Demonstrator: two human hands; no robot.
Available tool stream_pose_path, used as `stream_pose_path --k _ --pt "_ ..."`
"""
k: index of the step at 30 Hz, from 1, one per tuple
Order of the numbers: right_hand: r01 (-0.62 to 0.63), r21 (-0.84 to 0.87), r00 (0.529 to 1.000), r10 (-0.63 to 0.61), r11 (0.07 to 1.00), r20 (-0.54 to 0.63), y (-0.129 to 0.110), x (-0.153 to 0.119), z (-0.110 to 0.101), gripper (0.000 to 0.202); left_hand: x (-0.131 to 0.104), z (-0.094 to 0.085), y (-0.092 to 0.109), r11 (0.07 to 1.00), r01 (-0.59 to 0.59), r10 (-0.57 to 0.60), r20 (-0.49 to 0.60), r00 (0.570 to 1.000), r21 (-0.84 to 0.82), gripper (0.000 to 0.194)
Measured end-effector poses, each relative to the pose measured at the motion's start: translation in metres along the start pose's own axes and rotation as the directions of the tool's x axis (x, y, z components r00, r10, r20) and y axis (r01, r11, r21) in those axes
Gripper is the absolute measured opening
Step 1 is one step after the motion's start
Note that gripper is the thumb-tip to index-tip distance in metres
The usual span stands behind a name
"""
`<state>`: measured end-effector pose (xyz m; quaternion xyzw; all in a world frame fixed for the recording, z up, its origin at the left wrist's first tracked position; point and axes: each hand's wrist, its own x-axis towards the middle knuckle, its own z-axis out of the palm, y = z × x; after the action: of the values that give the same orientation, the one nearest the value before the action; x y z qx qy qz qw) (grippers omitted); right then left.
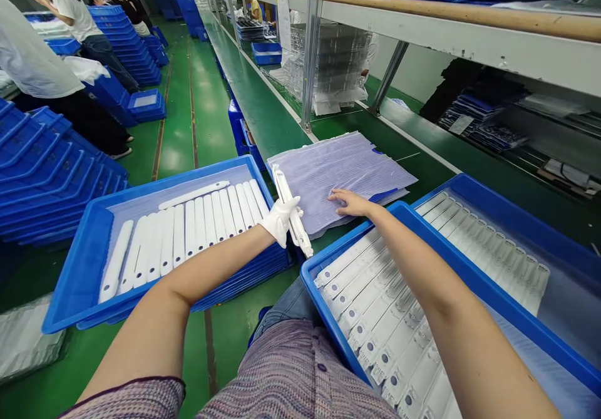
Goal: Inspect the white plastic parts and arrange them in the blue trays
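Nearest, at right, a blue plastic tray (350, 237) carries a row of long, whitish strips (370, 315), each with a round dark dot near its left end. Just beyond its left corner, the left hand (278, 218), in a white glove, grips a white plastic piece (283, 188): slim, glossy, with ridged, notched edges. Whether it is one piece or two laid together, I cannot tell. Its long axis slants from a far-left end, by the sheets' edge, to a near-right end by the tray corner. At left, another blue tray (96, 231) holds smooth white strips (188, 228) side by side, dotted at their near ends; one lies crosswise beyond them. The bare right hand (350, 202), fingers loosely spread, reaches over a pile of pale lilac sheets (323, 168) on the green worktop (253, 87). Farther off stand a plastic-wrapped stack (333, 62) and, leftward, a person in a white top (37, 49).
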<state>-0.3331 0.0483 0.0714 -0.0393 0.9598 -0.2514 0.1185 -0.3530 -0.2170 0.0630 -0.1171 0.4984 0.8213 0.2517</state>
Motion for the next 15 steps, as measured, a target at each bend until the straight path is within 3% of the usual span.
stream_pose_path --k 3,7,10,15 --pt "0.006 0.068 0.997 -0.001 0.998 -0.077 -0.025 0.003 0.005 0.035 0.003 -0.002 0.013 0.997 -0.069 0.070 0.010 0.998 -0.036 0.047" --pt "0.085 0.134 0.994 -0.076 0.987 -0.074 -0.085 0.014 0.031 0.046 0.017 0.003 0.027 0.990 -0.101 0.099 -0.017 0.995 -0.099 0.053" --pt "0.119 0.091 0.991 -0.113 0.989 -0.075 -0.126 0.022 0.051 0.046 0.025 0.006 0.032 0.982 -0.107 0.105 -0.019 0.994 -0.153 0.054" --pt "0.080 -0.022 0.987 -0.082 0.997 -0.139 -0.150 0.043 0.053 0.046 0.031 -0.016 0.048 0.969 -0.094 0.084 -0.051 0.995 -0.229 0.052"
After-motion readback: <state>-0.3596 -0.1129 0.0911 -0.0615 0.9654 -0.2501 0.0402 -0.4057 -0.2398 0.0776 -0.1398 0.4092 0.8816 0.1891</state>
